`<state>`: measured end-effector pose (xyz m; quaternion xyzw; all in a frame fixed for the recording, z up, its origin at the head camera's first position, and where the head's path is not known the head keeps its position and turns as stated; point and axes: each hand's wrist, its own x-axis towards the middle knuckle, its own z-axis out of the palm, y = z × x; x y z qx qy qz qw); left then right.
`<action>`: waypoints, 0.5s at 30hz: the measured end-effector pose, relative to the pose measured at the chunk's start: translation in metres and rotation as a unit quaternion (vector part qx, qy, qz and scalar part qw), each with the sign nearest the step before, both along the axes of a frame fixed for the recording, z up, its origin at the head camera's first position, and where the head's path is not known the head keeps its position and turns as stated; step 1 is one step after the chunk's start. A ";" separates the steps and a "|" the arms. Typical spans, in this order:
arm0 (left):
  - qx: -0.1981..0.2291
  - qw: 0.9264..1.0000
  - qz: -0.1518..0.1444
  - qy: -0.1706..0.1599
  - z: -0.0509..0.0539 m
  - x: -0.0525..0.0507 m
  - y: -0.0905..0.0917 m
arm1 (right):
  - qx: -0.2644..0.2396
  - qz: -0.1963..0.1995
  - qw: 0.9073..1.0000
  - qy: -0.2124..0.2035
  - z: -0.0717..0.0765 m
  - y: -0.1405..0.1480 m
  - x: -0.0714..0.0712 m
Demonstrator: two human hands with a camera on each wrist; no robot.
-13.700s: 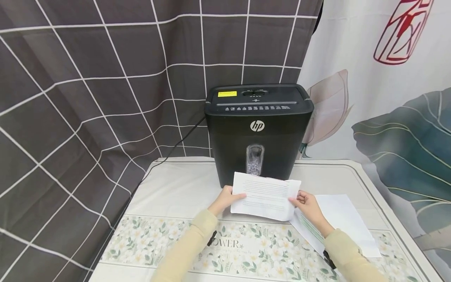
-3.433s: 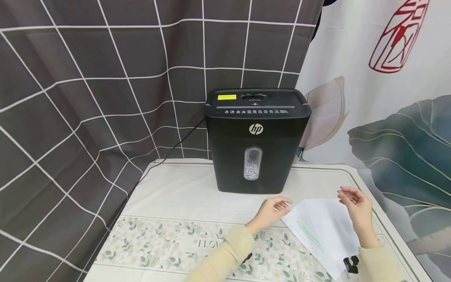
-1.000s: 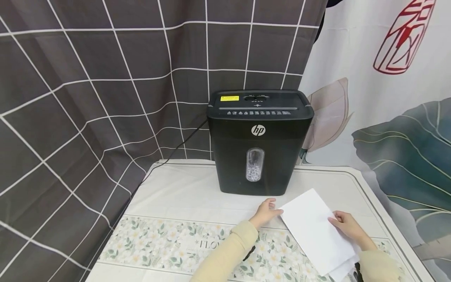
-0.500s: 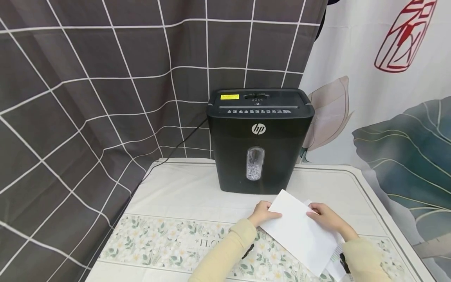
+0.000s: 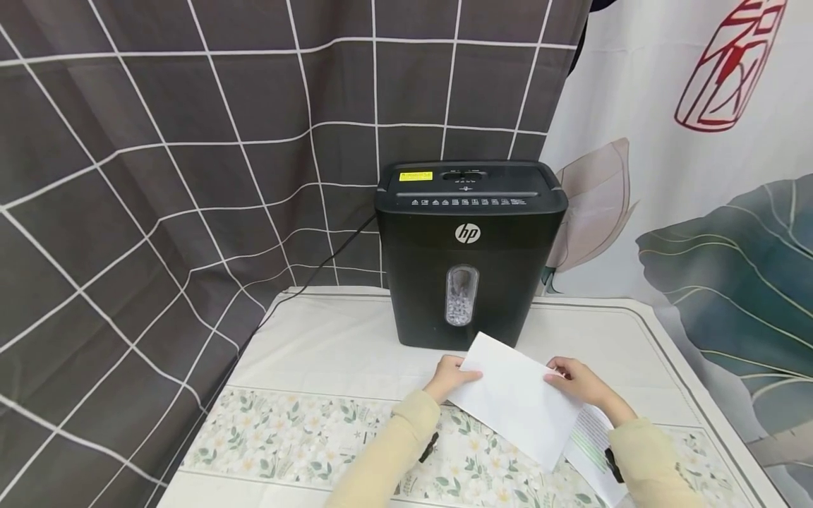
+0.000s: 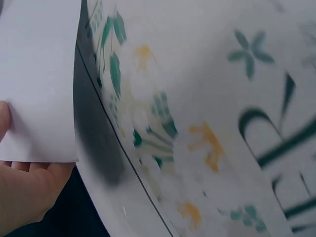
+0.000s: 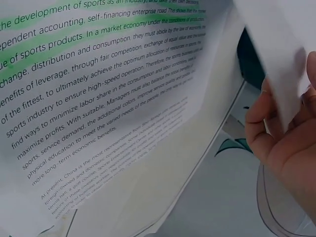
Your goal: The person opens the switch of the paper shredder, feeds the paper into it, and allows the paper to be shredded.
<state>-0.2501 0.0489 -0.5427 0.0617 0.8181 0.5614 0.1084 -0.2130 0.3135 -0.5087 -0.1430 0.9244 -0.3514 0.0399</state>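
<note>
A white sheet of paper (image 5: 514, 398), blank on the side facing me, is held above the table in front of the shredder. My left hand (image 5: 449, 377) pinches its left edge, thumb on top and fingers beneath, as the left wrist view also shows. My right hand (image 5: 579, 384) grips the opposite edge; in the right wrist view its fingers curl behind the sheet. Under my right forearm lies a printed page (image 5: 591, 448) with green highlighting, its text large in the right wrist view. The black HP shredder (image 5: 419, 275) stands upright behind the hands.
Paper scraps show through the shredder's window (image 5: 461, 296). A black cord (image 5: 317, 271) runs from it to the left along the table. The table (image 5: 330, 331) wears a white cloth with a floral band. A dark grid curtain (image 5: 254, 92) hangs behind.
Earlier, both hands held a printed paper before the shredder, then hovered apart. Over the last second the blank sheet has been lifted off the printed page and shifted left, uncovering green highlighting.
</note>
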 end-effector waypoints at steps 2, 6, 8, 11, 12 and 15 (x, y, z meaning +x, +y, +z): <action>0.007 1.000 0.008 -0.007 0.000 -0.003 -0.007 | -0.001 -0.017 1.000 0.001 0.001 0.000 0.000; 0.029 0.999 0.017 -0.007 0.001 -0.007 -0.022 | -0.015 -0.050 0.999 -0.009 -0.001 0.001 0.000; 0.048 0.999 0.023 -0.011 0.001 -0.008 -0.029 | -0.031 -0.060 0.998 -0.017 -0.003 0.001 0.000; 0.073 0.996 0.044 -0.026 0.001 -0.008 -0.039 | -0.100 -0.073 0.991 -0.050 -0.009 -0.001 0.000; 0.077 0.995 0.052 -0.031 0.002 -0.008 -0.042 | -0.127 -0.072 0.987 -0.063 -0.011 -0.002 0.000; 0.091 0.991 0.081 -0.047 0.003 -0.007 -0.053 | -0.201 -0.061 0.972 -0.102 -0.015 -0.009 0.000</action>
